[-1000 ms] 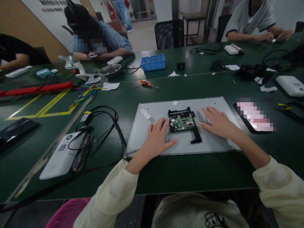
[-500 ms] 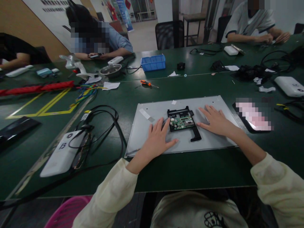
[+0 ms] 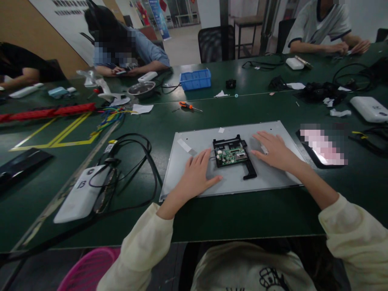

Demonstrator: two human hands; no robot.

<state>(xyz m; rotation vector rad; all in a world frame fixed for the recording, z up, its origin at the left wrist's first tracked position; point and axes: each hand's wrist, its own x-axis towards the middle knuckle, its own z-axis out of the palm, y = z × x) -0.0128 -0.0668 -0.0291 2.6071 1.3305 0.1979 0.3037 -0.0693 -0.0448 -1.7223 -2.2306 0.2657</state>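
A flat grey metal panel (image 3: 224,186) lies on the green table in front of me. On its middle rests a black plastic bracket (image 3: 251,171) that carries a green circuit board (image 3: 232,156). My left hand (image 3: 195,173) lies over the panel's left part, thumb and fingers apart, just left of the bracket. To the right of the bracket, my right hand (image 3: 274,150) spreads its fingers over the panel, holding nothing. Whether the palms press on the panel I cannot tell. Strips of whitish tape (image 3: 186,146) stick to the panel's upper left.
An orange screwdriver (image 3: 186,105) and a blue basket (image 3: 195,79) lie beyond the panel. At right is a phone (image 3: 323,147). A white power bank (image 3: 80,198) with black cables (image 3: 148,155) sits at left. Several people sit across the table (image 3: 242,218).
My left hand has shifted slightly left, away from the bracket. My right hand has moved a little up. The panel and board stay in place.
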